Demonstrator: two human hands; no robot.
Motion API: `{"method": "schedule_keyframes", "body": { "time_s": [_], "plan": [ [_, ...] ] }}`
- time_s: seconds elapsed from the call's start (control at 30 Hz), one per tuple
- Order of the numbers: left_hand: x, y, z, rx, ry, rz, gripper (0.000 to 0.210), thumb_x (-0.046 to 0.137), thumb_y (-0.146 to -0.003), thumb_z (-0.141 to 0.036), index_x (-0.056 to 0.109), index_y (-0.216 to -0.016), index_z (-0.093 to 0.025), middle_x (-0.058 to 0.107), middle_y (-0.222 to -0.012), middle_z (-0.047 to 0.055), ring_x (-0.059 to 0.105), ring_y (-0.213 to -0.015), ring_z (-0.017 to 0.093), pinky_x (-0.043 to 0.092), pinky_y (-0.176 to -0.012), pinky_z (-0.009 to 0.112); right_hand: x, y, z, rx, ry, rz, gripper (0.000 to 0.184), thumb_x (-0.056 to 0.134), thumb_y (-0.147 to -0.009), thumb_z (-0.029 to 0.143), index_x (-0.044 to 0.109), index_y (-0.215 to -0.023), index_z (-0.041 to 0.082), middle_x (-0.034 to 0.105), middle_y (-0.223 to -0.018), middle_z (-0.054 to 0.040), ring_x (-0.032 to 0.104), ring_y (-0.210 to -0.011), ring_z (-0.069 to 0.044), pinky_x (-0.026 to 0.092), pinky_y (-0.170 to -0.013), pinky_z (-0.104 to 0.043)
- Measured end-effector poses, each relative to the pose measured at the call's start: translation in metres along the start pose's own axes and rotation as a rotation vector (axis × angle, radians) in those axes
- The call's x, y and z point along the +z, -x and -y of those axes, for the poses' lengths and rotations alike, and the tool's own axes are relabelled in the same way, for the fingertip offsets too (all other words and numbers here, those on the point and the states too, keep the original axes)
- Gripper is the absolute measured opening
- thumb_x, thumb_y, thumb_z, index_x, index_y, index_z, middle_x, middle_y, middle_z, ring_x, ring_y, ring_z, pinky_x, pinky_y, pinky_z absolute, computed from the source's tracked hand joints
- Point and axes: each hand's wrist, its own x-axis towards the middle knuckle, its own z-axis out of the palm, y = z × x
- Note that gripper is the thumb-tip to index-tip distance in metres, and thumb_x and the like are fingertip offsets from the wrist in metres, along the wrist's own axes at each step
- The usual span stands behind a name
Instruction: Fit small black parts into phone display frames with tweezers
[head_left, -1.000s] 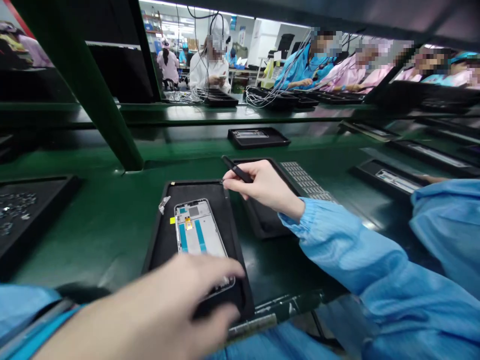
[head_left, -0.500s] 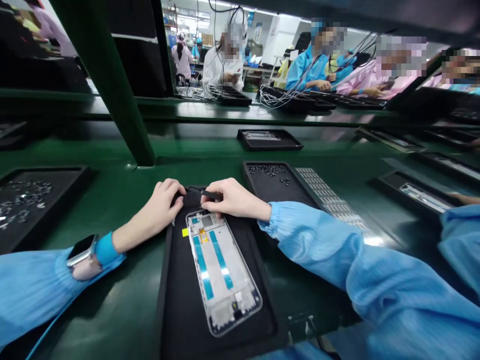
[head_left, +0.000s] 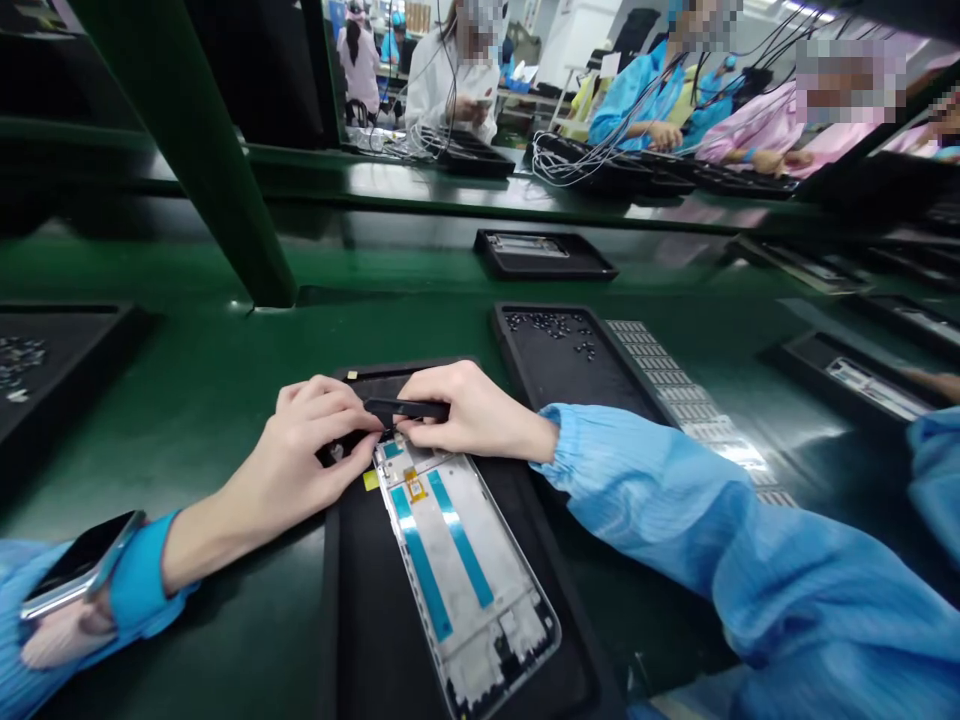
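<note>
Silver phone frame [head_left: 469,560] lies in a black tray [head_left: 367,620], long axis far-left to near-right, nearward of right hand [head_left: 469,408], clamped on a black tool [head_left: 420,409] at the frame's far end, and left hand [head_left: 319,440], fingertips by its far-left corner, any hold unclear.

Phone frame [head_left: 448,565] satin metal; tray [head_left: 375,600] matt; tabletop [head_left: 405,325] glossy.

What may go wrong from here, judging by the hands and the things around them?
The black tool in the right hand might slip and scratch the phone frame at its far end. The left hand, close to the yellow tab, might catch it. The blue sleeve, near the tray of small dark parts, might jog it.
</note>
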Motion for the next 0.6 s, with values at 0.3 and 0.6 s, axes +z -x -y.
{"method": "schedule_keyframes", "body": {
  "time_s": [0.3, 0.6],
  "plan": [
    [-0.0010, -0.0006, -0.0001, -0.015, 0.012, -0.007, 0.012, 0.054, -0.085, -0.022, 0.066, -0.082, -0.018, 0.067, -0.079, 0.003, 0.060, -0.085, 0.020, 0.039, -0.077, 0.036, -0.0010, -0.0009, 0.0002, -0.031, 0.014, -0.004, 0.004, 0.060, -0.073, 0.009, 0.064, -0.073, 0.009, 0.060, -0.069, 0.0002, 0.048, -0.062, -0.005, 0.035, -0.061, -0.015],
    [0.0018, 0.0002, 0.0015, -0.019, 0.028, -0.016, 0.013, 0.053, -0.085, -0.021, 0.065, -0.082, -0.017, 0.067, -0.083, 0.005, 0.060, -0.086, 0.020, 0.040, -0.079, 0.037, 0.0000, -0.0001, -0.0016, -0.045, 0.010, 0.004, 0.003, 0.060, -0.071, 0.007, 0.063, -0.072, 0.009, 0.059, -0.069, 0.0011, 0.047, -0.063, -0.005, 0.034, -0.062, -0.015]
  ]
}}
